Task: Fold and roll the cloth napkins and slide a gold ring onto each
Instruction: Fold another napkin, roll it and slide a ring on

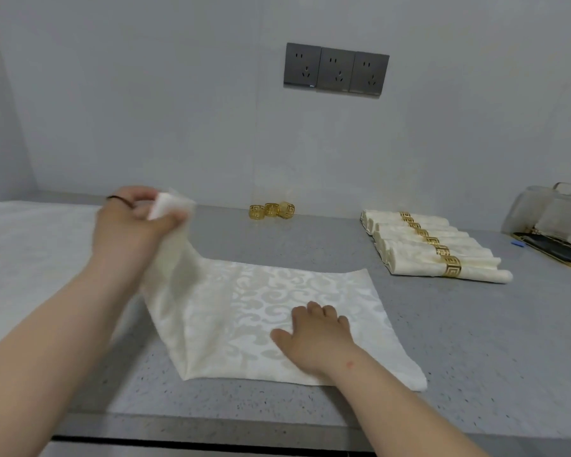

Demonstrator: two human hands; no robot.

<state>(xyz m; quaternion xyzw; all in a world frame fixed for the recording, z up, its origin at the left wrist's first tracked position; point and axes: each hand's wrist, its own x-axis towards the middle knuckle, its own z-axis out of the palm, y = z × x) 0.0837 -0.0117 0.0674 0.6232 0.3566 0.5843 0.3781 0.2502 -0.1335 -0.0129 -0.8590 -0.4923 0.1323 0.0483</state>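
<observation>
A cream patterned napkin lies spread on the grey counter. My left hand grips its far left corner and holds it lifted above the counter. My right hand presses flat on the napkin's near right part, fingers spread. Three loose gold rings stand at the back by the wall. Several rolled napkins with gold rings lie in a row at the right.
A pile of white cloth covers the counter's left side. A clear container on a dark gold-rimmed tray stands at the far right. Wall sockets are above. The counter's front edge runs below my arms.
</observation>
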